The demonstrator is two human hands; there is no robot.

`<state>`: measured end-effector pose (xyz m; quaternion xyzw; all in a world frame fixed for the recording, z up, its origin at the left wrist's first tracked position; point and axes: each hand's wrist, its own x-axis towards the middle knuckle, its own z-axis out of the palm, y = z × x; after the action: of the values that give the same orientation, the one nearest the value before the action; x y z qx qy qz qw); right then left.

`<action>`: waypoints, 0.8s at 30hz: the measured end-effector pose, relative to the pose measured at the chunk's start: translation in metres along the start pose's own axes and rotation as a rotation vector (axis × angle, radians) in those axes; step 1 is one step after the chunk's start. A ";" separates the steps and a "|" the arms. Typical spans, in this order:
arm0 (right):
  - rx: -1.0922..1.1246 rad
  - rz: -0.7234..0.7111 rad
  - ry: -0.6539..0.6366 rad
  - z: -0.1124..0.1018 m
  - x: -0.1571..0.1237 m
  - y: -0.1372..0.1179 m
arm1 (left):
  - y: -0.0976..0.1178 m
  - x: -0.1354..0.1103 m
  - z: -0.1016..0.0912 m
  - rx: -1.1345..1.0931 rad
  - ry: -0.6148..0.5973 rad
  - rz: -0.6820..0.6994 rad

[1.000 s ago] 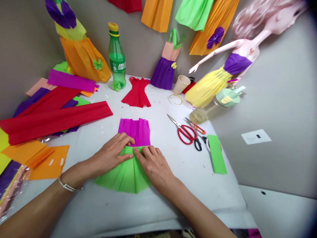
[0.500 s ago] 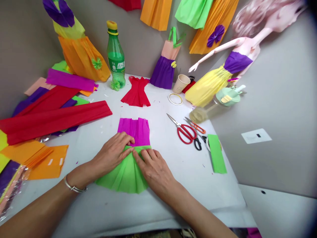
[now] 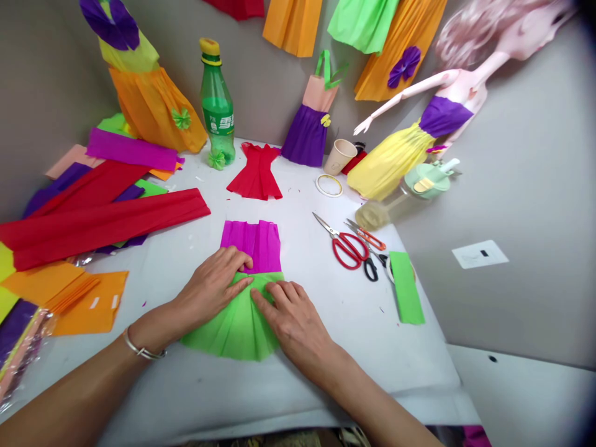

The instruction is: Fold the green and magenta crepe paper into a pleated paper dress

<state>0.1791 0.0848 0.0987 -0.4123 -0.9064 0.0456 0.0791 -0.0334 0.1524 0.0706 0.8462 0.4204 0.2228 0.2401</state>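
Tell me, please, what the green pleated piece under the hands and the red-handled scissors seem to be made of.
The green pleated piece looks like matte crepe paper, finely crinkled. The red-handled scissors seem to be glossy plastic and steel, judging by their shine.

Right of centre on the white table [image 3: 382, 347]: red-handled scissors [image 3: 336, 251], orange-handled snips [image 3: 367, 238], black-handled scissors [image 3: 365, 270], one green crepe-paper strip [image 3: 406, 288]. Upper middle: red crepe-paper dress [image 3: 255, 172], tape roll [image 3: 329, 195], paper cup [image 3: 339, 156], green plastic bottle [image 3: 216, 105]. Far left: folded crepe-paper strips [image 3: 102, 223], mixed colours. Upper right: pink-haired doll [image 3: 391, 161] in a yellow-and-purple paper dress.
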 end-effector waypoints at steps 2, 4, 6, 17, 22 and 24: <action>0.014 -0.001 0.001 0.000 -0.001 0.001 | 0.000 0.000 0.000 -0.003 0.001 -0.002; 0.020 0.000 0.000 0.000 -0.002 0.002 | 0.000 0.001 0.000 -0.006 0.000 -0.005; 0.035 0.004 -0.004 0.000 -0.002 0.002 | 0.000 0.001 0.000 -0.008 -0.002 -0.007; 0.229 0.023 0.023 -0.003 -0.008 -0.001 | 0.002 0.001 -0.002 -0.013 -0.006 -0.011; 0.237 -0.017 0.089 -0.003 -0.012 -0.001 | 0.001 0.001 -0.001 -0.007 -0.009 -0.010; 0.215 -0.065 0.101 -0.005 -0.014 -0.001 | 0.000 0.001 0.000 -0.004 -0.012 -0.013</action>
<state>0.1886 0.0738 0.1020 -0.3735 -0.9042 0.1191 0.1698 -0.0330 0.1531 0.0707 0.8444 0.4237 0.2169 0.2459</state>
